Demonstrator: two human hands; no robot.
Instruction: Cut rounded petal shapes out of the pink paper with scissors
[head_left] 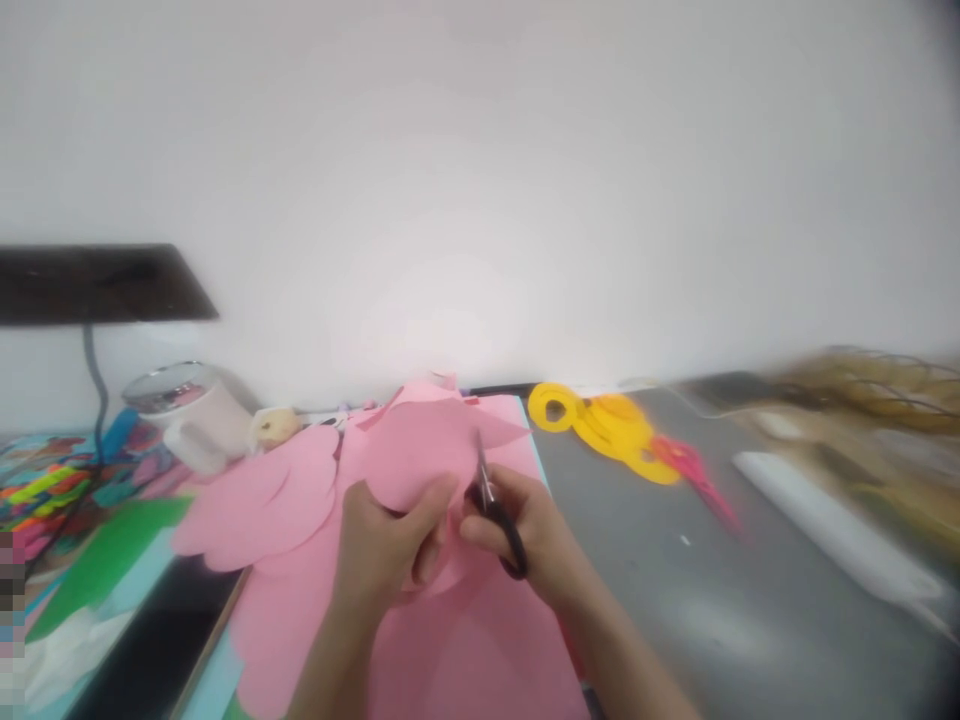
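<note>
My left hand [401, 535] pinches a piece of pink paper [420, 450] near its lower edge, with the rounded sheet standing up above the fingers. In my right hand [529, 520] is a pair of scissors [506, 525] with black handles, its blades pointing up beside the paper's right edge. Blur hides whether the blades touch the paper. Beneath both hands lies a large pink sheet [465, 660]. Scalloped pink cutouts [262, 495] are spread to the left of my left hand.
Yellow ring-shaped cutouts [615, 435] and pink scissors [697, 475] lie on the grey table [660, 620] at right. A white power strip [840, 525] is farther right. At left stand a white mug [202, 425], a green sheet [120, 555] and a dark flat object [165, 630].
</note>
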